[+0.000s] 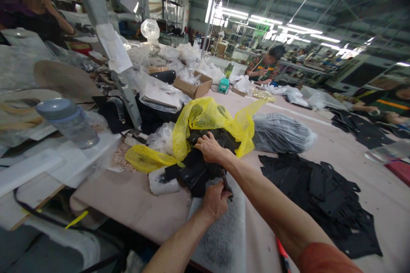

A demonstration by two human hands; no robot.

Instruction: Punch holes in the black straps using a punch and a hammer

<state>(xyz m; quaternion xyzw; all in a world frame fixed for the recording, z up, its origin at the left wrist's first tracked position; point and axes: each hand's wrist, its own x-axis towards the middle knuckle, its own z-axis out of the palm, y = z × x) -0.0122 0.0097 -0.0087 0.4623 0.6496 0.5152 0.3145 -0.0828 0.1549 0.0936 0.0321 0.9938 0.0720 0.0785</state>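
A yellow plastic bag (205, 113) lies open on the table, with black pieces (195, 164) inside it and spilling from its mouth. My right hand (209, 148) reaches over these pieces at the bag's opening, fingers partly spread and touching them. Nearer to me, my left hand (216, 200) is closed on a small dark piece (226, 185), thumb and fingers pressed together. Beneath that hand lies a grey speckled pad (221, 230). Beside the black pieces, on the left, sits a white block with dark smudges (164, 180).
A heap of black pieces (323, 196) spreads on the right, behind it a filled clear bag (282, 132). A water bottle (68, 121), a metal post (128, 94) and a cardboard box (194, 85) stand to the left and back. Other people sit farther off.
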